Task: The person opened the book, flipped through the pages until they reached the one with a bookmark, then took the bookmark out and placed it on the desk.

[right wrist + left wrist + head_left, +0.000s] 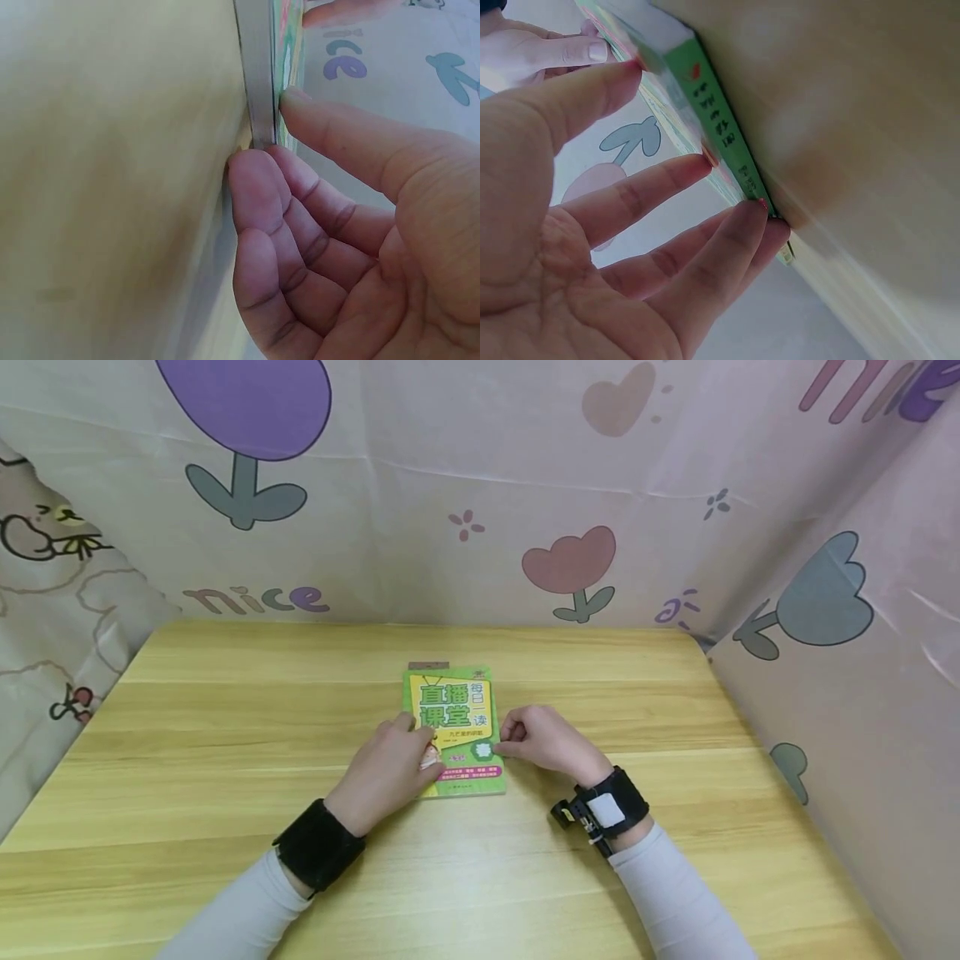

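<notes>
A green and yellow book [457, 760] with Chinese lettering lies face up on the table. My left hand [386, 768] is at its left side, thumb and index finger resting on the cover. In the left wrist view, other fingertips [751, 217] touch the edge of the green spine [720, 124], with the fingers fairly straight. At the book's right side, my right hand [551, 739] pinches the edge. The right wrist view shows the thumb on the cover and curled fingers against the page edge [259, 75].
A brown flat strip [428, 666] sticks out past the book's far edge. The wood-patterned table [247, 710] meets a printed cloth [420, 568] at the back and sides. Both wrists wear black bands, the right one with a small camera [573, 814].
</notes>
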Motion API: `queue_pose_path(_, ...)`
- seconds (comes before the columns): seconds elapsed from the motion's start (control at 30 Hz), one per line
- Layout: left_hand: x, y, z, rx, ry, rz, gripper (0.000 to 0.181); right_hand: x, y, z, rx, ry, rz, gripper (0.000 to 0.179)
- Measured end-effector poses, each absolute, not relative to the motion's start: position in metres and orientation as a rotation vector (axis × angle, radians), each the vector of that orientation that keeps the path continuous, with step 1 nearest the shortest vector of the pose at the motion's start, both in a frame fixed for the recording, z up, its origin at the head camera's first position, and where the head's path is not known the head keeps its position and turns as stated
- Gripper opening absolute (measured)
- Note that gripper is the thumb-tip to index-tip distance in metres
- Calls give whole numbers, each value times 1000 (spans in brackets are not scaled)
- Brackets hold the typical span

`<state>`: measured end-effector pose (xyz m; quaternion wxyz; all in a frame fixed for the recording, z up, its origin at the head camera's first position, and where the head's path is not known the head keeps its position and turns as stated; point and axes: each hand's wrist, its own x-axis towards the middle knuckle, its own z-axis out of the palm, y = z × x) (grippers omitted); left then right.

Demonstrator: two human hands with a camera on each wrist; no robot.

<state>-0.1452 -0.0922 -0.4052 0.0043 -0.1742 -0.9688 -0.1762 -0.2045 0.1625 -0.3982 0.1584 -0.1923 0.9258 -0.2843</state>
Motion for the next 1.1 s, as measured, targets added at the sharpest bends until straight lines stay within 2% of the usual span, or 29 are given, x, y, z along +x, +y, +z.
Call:
queue_pose_path(0.63, -148, -81, -407, -551, -3025, -486, 42, -211, 173, -397, -520, 2622, -817, 17)
queue_pose_path(0.93, -139, -66, -405, -684, -2934, -355, 43, -213, 172, -394, -516, 2616, -818, 19)
queue_pose_path(1.1, -135, -60, -407, -716, -2928, -352, 52, -212, 172, -395, -530, 2629, -814, 20)
